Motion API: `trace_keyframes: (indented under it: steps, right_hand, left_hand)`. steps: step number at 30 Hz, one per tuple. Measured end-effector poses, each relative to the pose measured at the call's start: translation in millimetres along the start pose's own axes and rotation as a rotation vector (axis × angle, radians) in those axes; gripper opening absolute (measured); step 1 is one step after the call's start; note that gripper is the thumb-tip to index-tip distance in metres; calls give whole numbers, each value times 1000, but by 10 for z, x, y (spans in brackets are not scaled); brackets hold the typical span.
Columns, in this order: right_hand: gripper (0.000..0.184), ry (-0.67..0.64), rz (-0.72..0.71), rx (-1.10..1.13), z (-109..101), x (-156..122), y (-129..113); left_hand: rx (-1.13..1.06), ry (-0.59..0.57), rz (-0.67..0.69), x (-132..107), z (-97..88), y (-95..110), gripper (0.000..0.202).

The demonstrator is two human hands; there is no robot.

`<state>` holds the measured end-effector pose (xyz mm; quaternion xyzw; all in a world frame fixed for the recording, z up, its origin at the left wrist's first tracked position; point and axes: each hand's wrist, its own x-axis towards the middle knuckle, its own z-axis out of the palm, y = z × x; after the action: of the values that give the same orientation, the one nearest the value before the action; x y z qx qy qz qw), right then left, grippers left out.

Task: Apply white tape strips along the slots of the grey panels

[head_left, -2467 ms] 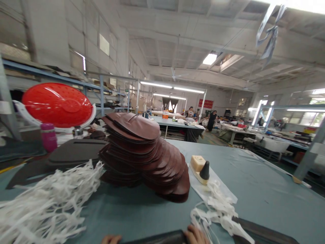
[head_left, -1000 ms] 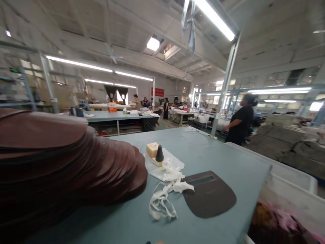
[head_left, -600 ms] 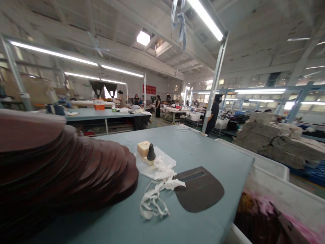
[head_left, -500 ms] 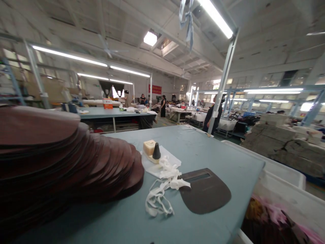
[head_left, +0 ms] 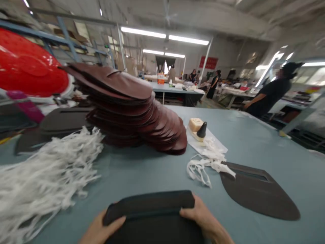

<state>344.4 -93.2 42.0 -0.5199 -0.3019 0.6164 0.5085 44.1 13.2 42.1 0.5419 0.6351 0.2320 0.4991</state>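
Observation:
A black panel (head_left: 154,223) with a raised band along its far edge is at the bottom middle of the head view. My left hand (head_left: 104,227) grips its left side, thumb on top. On the opposite side my right hand (head_left: 200,215) holds it the same way. The panel's near part is cut off by the frame. Beyond it lies a tall, leaning stack of dark brown rounded pieces (head_left: 142,115). To the right a flat dark slotted panel (head_left: 259,193) rests on the blue-green table (head_left: 142,173).
White strips (head_left: 45,183) are heaped at the left, with more strips (head_left: 203,167) in the middle. Near those sit a cream block (head_left: 195,124) and a black cone (head_left: 202,130). A red shiny object (head_left: 30,64) is at far left. A person in black (head_left: 271,89) stands beyond the table.
The view has turned left and down, bringing the strip heap and red object into sight. Both hands, holding the black panel, have come into view. The person at right appears more fully.

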Motion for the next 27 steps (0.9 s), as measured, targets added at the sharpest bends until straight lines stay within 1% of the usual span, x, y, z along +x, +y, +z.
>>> trace_keyframes:
  steps: [2, 4, 7, 9, 11, 13, 15, 16, 17, 18, 20, 22, 24, 27]
  right_hand:
    - [47, 90, -9, -48, -4, 15, 31]
    - [44, 131, 6, -82, -18, 57, 61]
    - [36, 140, 19, -104, -50, 118, 101]
    - [37, 149, -9, -127, -90, 141, 121]
    - [44, 220, -71, -203, -155, 153, 142]
    - [50, 348, -149, -363, -228, 162, 174]
    - [50, 479, -230, -609, -277, 171, 223]
    - [50, 521, -272, -747, -284, 179, 255]
    - [49, 546, -313, -878, -280, 191, 293]
    - [50, 554, -353, -994, -266, 206, 336]
    - [53, 544, -431, -1172, -227, 242, 424]
    - [55, 521, -486, -1285, -196, 274, 497]
    - [50, 508, -521, -1326, -183, 294, 534]
    - [37, 503, -533, -1283, -160, 325, 511]
  left_hand:
    - [-182, -239, -7, 1, -78, -71, 46]
    - [-267, -302, -19, 54, -118, -125, 48]
    - [-340, -336, -48, 140, -112, -186, 45]
    - [-390, -334, -13, 179, -96, -218, 46]
    - [-414, -283, 52, 220, -96, -254, 49]
    - [-357, -157, 141, 269, -113, -294, 50]
    - [-209, 19, 256, 306, -128, -327, 44]
    - [-120, 107, 313, 312, -125, -338, 39]
    - [-31, 180, 360, 309, -110, -345, 34]
    - [56, 225, 394, 296, -83, -346, 30]
    - [245, 266, 432, 255, 6, -338, 26]
    - [449, 288, 438, 211, 110, -321, 31]
    - [594, 297, 413, 190, 182, -305, 36]
    - [643, 263, 374, 264, 201, -293, 31]
